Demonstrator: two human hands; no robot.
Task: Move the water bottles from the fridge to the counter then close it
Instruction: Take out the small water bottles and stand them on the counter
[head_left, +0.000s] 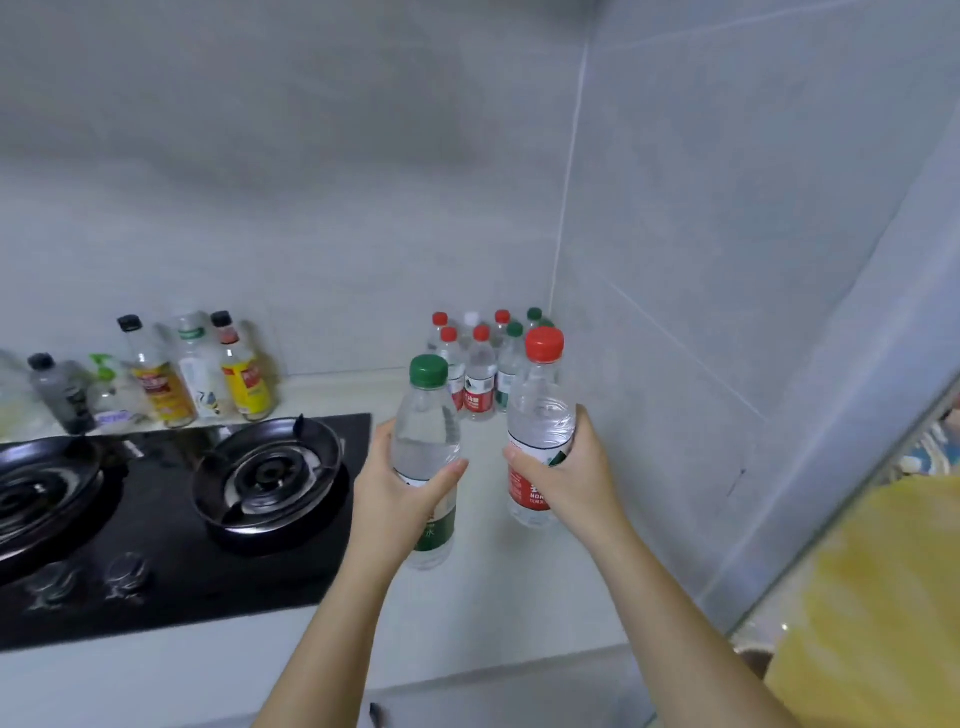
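Green-capped clear plastic bottle (427, 431) fills the left hand (395, 493) grip; the red-capped bottle (540, 415) fills the right hand (576, 478). Setting them down carelessly could topple the bottle cluster (480, 374).

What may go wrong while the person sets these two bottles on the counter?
The standing bottles in the corner are packed close; either held bottle may knock them over.
The left hand holds the green-capped bottle near the edge of the stove; placed across that edge, it could tip.
With the red-capped bottle in the right hand, no hand is free to catch one.
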